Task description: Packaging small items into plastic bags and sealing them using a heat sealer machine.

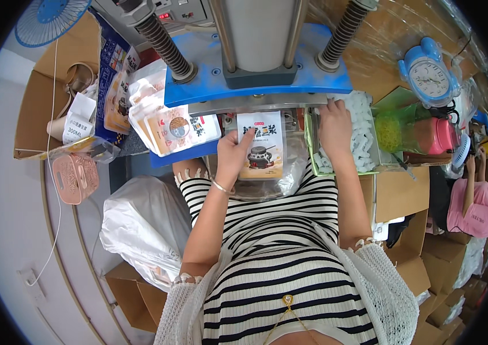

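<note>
My left hand (234,156) grips the left edge of a flat printed pouch (265,152), its thumb lying across the front. White above and tan below, the pouch bears dark lettering and a picture of a pot. It is held upright just under the press's metal edge, over my lap. My right hand (336,129) is at the left side of a green-rimmed box (315,150) holding many small white plastic pieces (362,135). Its fingers are bent near the press plate, and what they hold, if anything, is hidden. Clear plastic wrap (297,167) lies behind the pouch.
A blue press (255,86) with springs and columns stands ahead. Stacked printed pouches (178,129) lie to its left, beside a cardboard box (42,109). On the right are a blue alarm clock (429,77), a pink-lidded bottle (433,135) and, farther off, a person in pink (474,207).
</note>
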Tool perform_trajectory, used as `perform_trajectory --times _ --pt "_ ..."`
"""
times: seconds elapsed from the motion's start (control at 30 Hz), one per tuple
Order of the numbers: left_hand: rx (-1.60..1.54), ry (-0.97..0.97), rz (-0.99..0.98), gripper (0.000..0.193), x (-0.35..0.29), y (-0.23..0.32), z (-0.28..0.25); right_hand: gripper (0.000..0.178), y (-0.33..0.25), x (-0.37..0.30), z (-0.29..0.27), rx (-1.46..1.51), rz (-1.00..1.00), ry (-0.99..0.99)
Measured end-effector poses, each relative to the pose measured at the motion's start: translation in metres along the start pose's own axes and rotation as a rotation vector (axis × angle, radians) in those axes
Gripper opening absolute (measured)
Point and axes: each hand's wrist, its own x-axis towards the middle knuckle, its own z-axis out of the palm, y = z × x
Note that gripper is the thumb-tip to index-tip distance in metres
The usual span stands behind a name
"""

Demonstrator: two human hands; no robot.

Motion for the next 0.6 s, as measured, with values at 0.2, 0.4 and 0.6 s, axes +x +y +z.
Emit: perform_trajectory --times 0.2,0.4,0.6 --pt "1.18 0.524 0.656 0.048 -0.02 0.041 -0.046 0.016 0.011 -0.003 0.001 -0.013 0.056 -0.087" --pt "1.247 0.329 0.654 0.045 -0.056 -0.021 -0.059 0.014 0.005 -0.002 0.004 0.219 0.19 0.023" --pt "0.815 0.404 0.531 0.016 -0.058 0.049 -0.075 0.014 -0.019 -0.023 -0.026 1.088 0.702 -0.043"
